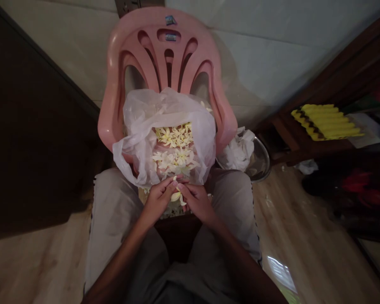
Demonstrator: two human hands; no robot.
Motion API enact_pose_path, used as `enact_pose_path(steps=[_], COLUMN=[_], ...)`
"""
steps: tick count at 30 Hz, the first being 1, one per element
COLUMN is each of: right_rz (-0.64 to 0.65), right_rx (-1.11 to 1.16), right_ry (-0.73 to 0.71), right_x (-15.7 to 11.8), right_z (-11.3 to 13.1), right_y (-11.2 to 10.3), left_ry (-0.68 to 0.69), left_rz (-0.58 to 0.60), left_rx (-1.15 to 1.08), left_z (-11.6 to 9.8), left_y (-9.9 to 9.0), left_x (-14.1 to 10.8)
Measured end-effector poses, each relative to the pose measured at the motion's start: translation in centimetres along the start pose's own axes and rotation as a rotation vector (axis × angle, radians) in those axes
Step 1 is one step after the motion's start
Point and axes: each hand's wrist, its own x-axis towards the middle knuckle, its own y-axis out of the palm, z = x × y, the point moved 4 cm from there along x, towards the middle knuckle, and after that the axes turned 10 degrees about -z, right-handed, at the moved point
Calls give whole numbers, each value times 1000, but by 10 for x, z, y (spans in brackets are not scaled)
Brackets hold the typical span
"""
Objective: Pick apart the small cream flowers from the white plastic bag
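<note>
Flower pinched by closed fingertips of left hand and right hand; bag of blossoms, open, on pink chair.

Dim light; against a pale tiled wall, I see a pink plastic chair, dark furniture left of it, wood-look floor below.

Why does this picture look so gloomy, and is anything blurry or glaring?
Head view: dim overall, the panel at left nearly black; a soft shadow on the wall beside the chair; a bright patch, perhaps glare, low on the right; red shapes at right murky and blurred; the held flower clearer.
</note>
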Motion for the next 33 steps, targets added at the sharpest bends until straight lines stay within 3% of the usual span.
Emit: enact_pose_path(steps=[13, 23, 33], right_rz=[121, 35, 145], right_rx=[252, 2, 184], right_ry=[147, -9, 174], right_x=[3, 1, 5], right_z=[-6, -10, -11], right_y=[6, -2, 0], left_ry=[13, 177, 213], left_rz=[33, 39, 65], left_rx=[65, 358, 363], left_z=[4, 0, 0], left_y=[-1, -5, -3], left_x=[-1, -1, -2])
